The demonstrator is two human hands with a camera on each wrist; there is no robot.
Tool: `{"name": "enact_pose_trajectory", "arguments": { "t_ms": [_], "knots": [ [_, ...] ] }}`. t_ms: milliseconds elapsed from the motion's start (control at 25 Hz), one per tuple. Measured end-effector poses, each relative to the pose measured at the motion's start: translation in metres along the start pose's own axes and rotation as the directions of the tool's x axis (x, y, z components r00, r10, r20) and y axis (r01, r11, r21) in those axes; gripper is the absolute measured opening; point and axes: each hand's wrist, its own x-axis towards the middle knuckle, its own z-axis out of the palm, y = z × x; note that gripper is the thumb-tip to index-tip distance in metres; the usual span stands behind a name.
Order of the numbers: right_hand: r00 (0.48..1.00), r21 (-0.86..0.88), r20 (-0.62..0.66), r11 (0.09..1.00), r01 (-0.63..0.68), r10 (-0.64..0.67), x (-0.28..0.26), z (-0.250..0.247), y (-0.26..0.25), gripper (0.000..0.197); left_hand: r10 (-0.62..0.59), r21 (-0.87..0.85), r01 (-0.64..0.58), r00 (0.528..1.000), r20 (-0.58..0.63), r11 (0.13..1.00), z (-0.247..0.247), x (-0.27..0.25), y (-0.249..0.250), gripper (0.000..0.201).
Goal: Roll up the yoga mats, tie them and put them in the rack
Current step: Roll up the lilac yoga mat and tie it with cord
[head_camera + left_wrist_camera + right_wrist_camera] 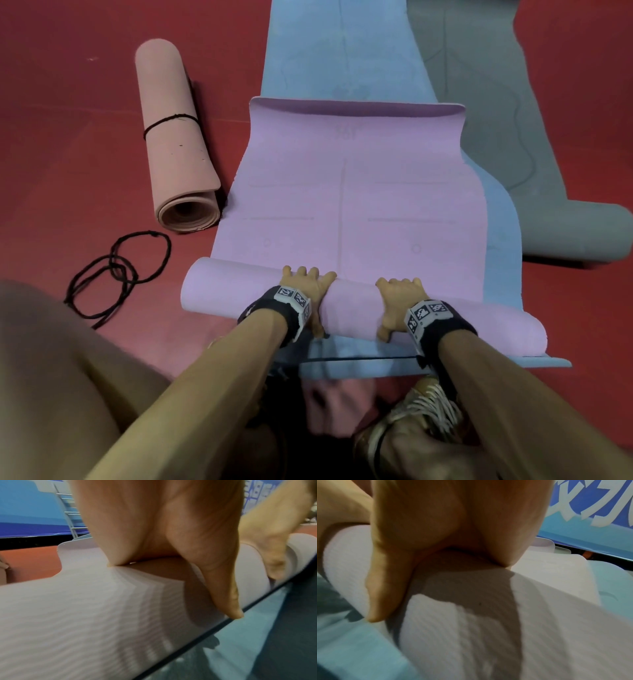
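Observation:
A lilac yoga mat [342, 192] lies on top of a flat blue mat [342, 51]. Its near end is wound into a thick roll [352, 301]. My left hand [308, 284] and right hand [399, 291] both grip that roll near its middle, fingers curled over the top and thumbs on the near side. In the left wrist view my left hand [154, 527] wraps the ribbed roll [85, 608], with the right hand [267, 534] farther along. In the right wrist view my right hand [453, 520] holds the roll [505, 628] the same way. A black cord [359, 359] lies across the blue mat just behind the roll.
A pink rolled mat [178, 137] tied with a black cord [171, 120] lies on the red floor [68, 137] to the left. Loose black cords [116, 270] lie near it. A grey mat [496, 102] stretches along the right. My shoe [421, 411] is below the roll.

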Motion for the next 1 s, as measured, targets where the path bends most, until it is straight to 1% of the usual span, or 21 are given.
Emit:
{"name": "enact_pose_trajectory", "arguments": {
  "t_ms": [40,120,160,240,320,400,480,560,600,680,720,840,920,1000],
  "knots": [
    [0.998,0.02,0.057,1.0,-0.007,0.006,0.004,-0.005,0.002,0.094,0.001,0.037,0.0,1.0,-0.021,0.999,0.005,-0.002,0.001,0.12],
    [0.984,0.073,0.177,0.997,-0.018,0.005,0.011,-0.013,0.004,0.104,-0.009,0.094,0.015,0.998,-0.061,0.995,0.014,-0.007,0.006,0.124],
    [0.976,0.094,0.216,0.995,-0.024,0.004,0.014,-0.016,0.005,0.109,-0.016,0.104,0.024,0.997,-0.072,0.994,0.016,-0.008,0.007,0.122],
    [0.975,0.117,0.222,0.993,-0.031,0.005,0.017,-0.013,0.006,0.115,-0.003,0.084,0.009,0.997,-0.073,0.996,0.014,-0.007,0.006,0.11],
    [0.982,0.117,0.189,0.992,-0.039,0.016,0.013,-0.007,0.005,0.115,0.017,0.037,-0.016,0.999,-0.037,0.999,0.005,-0.004,0.003,0.099],
    [0.994,0.104,0.109,0.994,-0.031,0.019,0.006,0.002,0.004,0.112,0.016,-0.021,-0.016,0.999,0.029,1.0,-0.007,0.001,0.0,0.091],
    [1.0,0.06,0.0,0.998,-0.011,0.011,-0.004,0.012,0.001,0.119,0.006,-0.078,0.001,0.996,0.089,0.997,-0.016,0.012,0.001,0.075],
    [0.996,0.018,-0.085,1.0,0.001,0.0,-0.012,0.019,-0.002,0.13,-0.02,-0.057,0.029,0.989,0.145,0.998,-0.027,0.018,0.003,0.06],
    [0.993,0.004,-0.118,1.0,0.003,-0.002,-0.014,0.021,-0.002,0.134,-0.023,-0.046,0.03,0.988,0.155,0.999,-0.03,0.021,0.002,0.057],
    [0.992,-0.025,-0.129,1.0,0.008,-0.011,-0.011,0.021,-0.001,0.137,0.003,-0.102,0.014,0.987,0.158,0.995,-0.029,0.021,0.0,0.063],
    [0.993,-0.046,-0.116,0.999,0.015,-0.021,-0.01,0.019,-0.001,0.135,0.006,-0.119,0.011,0.99,0.141,0.993,-0.023,0.02,-0.002,0.068],
    [0.995,-0.047,-0.089,0.998,0.042,-0.047,-0.007,0.011,0.001,0.115,-0.007,-0.065,0.012,0.998,0.068,0.998,-0.012,0.01,-0.001,0.087],
    [0.997,-0.019,-0.051,0.998,0.053,-0.054,-0.004,0.008,0.003,0.108,-0.004,-0.059,0.007,0.998,0.059,0.998,-0.007,0.005,0.002,0.092],
    [0.998,0.021,0.016,0.998,0.056,-0.057,0.0,0.006,0.007,0.102,0.0,-0.06,0.003,0.998,0.058,0.998,-0.003,0.001,0.004,0.1]
  ]
}}
